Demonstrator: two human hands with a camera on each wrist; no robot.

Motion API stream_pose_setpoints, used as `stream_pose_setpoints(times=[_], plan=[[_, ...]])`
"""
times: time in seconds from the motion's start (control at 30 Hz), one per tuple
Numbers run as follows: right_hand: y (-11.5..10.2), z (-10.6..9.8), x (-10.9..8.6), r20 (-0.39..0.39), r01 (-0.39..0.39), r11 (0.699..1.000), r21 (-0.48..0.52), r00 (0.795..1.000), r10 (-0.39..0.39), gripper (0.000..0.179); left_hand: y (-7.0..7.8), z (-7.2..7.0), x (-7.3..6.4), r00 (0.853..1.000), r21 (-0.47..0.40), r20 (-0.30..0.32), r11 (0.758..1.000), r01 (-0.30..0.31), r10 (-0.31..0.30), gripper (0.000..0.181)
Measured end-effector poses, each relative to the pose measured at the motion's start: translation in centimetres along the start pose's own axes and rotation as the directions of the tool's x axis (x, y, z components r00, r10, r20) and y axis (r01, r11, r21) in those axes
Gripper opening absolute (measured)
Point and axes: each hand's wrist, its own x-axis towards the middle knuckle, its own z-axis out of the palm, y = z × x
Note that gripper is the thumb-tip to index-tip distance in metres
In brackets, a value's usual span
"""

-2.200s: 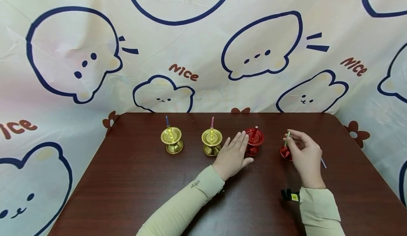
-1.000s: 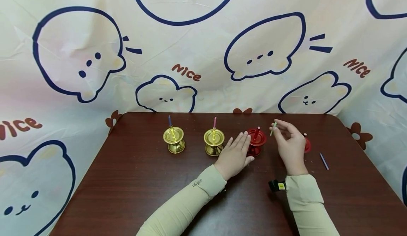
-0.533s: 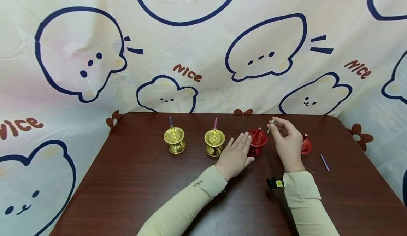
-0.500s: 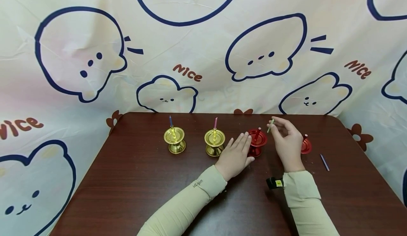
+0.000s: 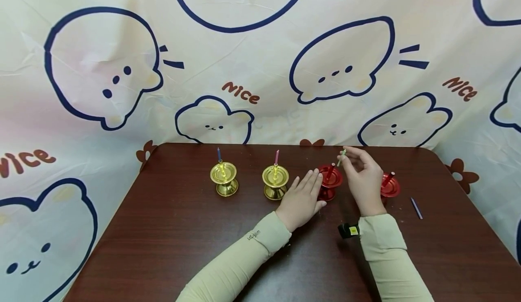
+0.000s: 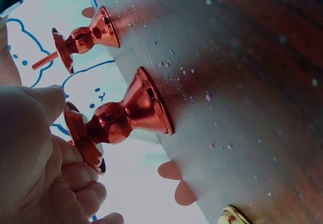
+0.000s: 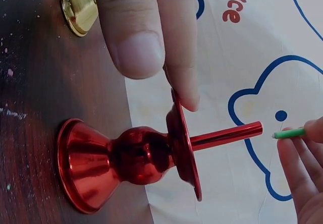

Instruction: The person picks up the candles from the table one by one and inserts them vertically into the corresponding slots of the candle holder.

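My right hand [image 5: 364,182] pinches a thin green birthday candle [image 7: 291,132] between thumb and fingertips. The candle's lower end is just short of the tube of the nearer red candlestick [image 7: 141,153], slightly apart from it in the right wrist view. That candlestick stands upright on the table, with a dish and a narrow tube. My left hand [image 5: 299,202] lies along its left side, fingers straight in the head view, a fingertip at the dish rim. A second red candlestick [image 5: 390,186] is partly hidden behind my right hand.
To the left stand two gold candlesticks, one with a blue candle [image 5: 219,154], the other with a pink candle [image 5: 277,157]. A lilac candle [image 5: 416,208] lies on the brown table [image 5: 163,229] at the right. Small crumbs dot the tabletop. A printed curtain hangs behind.
My right hand has carried the green candle left, from the far-right red candlestick to above the nearer one, uncovering the lilac candle. My left hand keeps its place.
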Motion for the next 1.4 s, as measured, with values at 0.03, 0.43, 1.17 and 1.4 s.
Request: stream_pose_setpoints(times=[0.03, 0.43, 1.17, 1.4], plan=[[0.02, 0.06, 0.03, -0.003, -0.003, 1.0, 0.001, 1.0, 0.003, 0.022, 0.0, 0.01, 0.0, 1.0, 0.001, -0.002, 1.0, 0.001, -0.001, 0.07], [0.0, 0.72, 0.26, -0.003, -0.043, 0.999, 0.02, 0.999, 0.043, 0.023, 0.0, 0.05, -0.07, 1.0, -0.019, -0.01, 1.0, 0.003, -0.004, 0.07], [0.69, 0.69, 0.16, 0.04, 0.068, 0.995, -0.074, 0.997, -0.065, 0.02, 0.05, -0.13, 0.03, 1.0, -0.024, 0.012, 1.0, 0.002, -0.002, 0.07], [0.67, 0.54, 0.29, 0.087, 0.118, 0.985, -0.126, 0.99, -0.107, 0.021, 0.05, -0.07, 0.07, 1.0, -0.008, 0.016, 1.0, 0.003, -0.003, 0.07]])
